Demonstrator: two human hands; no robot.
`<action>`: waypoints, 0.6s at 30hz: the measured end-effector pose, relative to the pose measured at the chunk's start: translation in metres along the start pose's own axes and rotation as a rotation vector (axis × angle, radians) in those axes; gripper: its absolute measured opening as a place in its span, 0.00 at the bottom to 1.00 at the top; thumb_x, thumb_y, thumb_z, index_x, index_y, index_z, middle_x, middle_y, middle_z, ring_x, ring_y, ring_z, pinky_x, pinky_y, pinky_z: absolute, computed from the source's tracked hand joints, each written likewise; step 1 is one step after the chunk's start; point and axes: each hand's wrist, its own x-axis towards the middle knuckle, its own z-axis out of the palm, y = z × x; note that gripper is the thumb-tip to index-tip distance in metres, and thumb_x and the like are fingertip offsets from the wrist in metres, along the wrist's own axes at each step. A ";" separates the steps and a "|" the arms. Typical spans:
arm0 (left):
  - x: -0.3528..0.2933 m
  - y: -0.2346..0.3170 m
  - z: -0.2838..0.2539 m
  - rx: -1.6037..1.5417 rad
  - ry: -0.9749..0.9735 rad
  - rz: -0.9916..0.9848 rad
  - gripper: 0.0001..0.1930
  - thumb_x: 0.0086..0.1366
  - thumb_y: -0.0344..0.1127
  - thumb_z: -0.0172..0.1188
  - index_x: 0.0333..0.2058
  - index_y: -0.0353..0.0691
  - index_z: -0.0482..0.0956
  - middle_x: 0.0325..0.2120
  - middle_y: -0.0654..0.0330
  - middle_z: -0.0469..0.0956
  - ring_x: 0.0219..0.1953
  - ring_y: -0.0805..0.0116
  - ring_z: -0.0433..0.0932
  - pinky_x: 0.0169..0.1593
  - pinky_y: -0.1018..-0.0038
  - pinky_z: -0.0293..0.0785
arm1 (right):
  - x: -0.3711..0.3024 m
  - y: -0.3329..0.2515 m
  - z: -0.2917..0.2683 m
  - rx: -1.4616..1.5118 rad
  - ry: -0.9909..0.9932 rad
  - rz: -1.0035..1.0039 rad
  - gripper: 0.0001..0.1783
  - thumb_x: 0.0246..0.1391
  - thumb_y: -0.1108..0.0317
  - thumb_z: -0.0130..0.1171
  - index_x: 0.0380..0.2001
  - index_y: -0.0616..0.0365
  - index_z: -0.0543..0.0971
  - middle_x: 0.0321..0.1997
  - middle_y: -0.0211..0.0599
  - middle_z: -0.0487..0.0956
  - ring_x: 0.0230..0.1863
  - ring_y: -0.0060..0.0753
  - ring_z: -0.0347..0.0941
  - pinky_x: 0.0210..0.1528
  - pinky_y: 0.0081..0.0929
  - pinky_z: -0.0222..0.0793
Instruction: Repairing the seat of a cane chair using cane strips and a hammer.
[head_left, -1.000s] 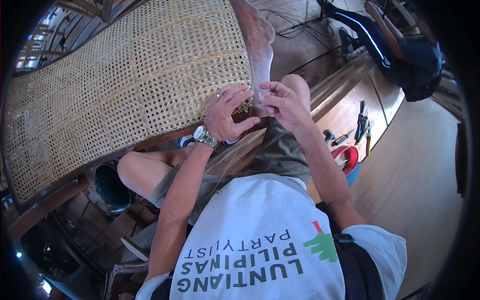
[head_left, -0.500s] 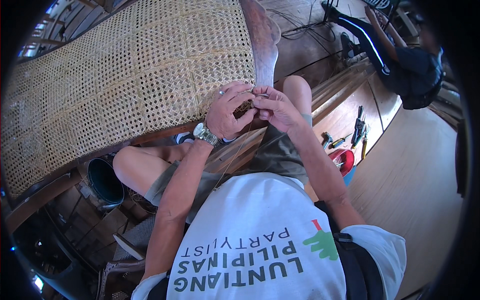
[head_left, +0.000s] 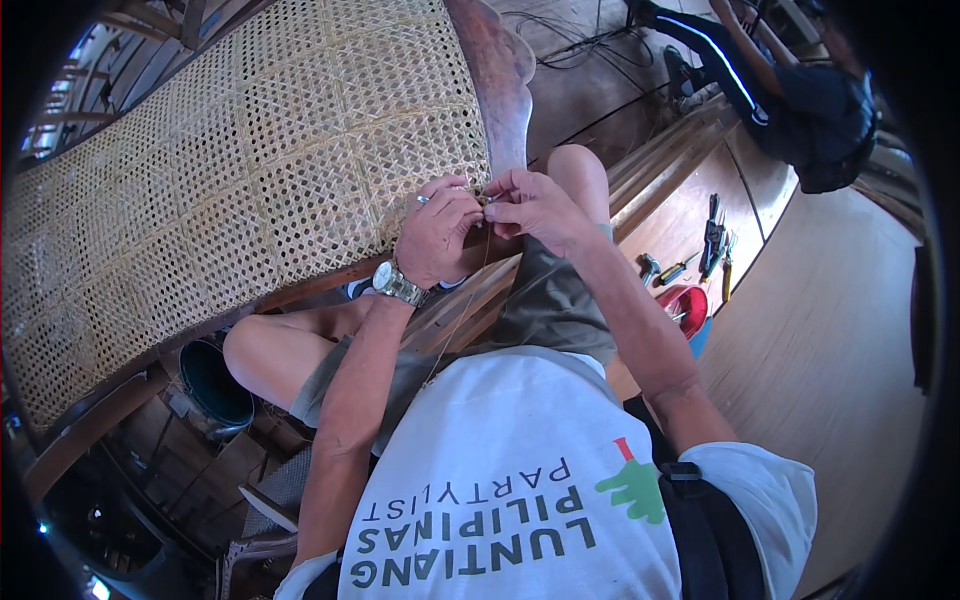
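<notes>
A large woven cane panel (head_left: 250, 150) in a dark wooden frame (head_left: 498, 100) slopes across my upper left, its near corner between my knees. At that corner my left hand (head_left: 432, 235), with a ring and a wristwatch (head_left: 396, 283), has its fingers curled against the edge of the weave. What its fingertips hold is hidden. Close beside it, thumb and fingertips of my right hand (head_left: 540, 210) are pinched together on a thin cane strand. The strand (head_left: 462, 318) trails from there down toward my lap.
To the right, a hammer (head_left: 648, 268), screwdrivers (head_left: 678, 268) and other hand tools lie by a red container (head_left: 688, 305). A dark green bucket (head_left: 215, 385) stands below the panel at left. Another person (head_left: 800, 110) sits at the upper right, near cables on the floor.
The view has shifted slightly, so the panel and both hands appear further left. My left fingers have drawn in closer together at the corner; the right hand still pinches.
</notes>
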 end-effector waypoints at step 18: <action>0.002 -0.002 -0.002 -0.047 0.016 -0.060 0.05 0.66 0.34 0.71 0.39 0.43 0.87 0.40 0.61 0.86 0.59 0.53 0.80 0.60 0.57 0.74 | -0.022 0.033 0.040 -0.187 0.346 -0.280 0.08 0.71 0.71 0.66 0.46 0.66 0.85 0.35 0.31 0.85 0.34 0.18 0.81 0.38 0.20 0.79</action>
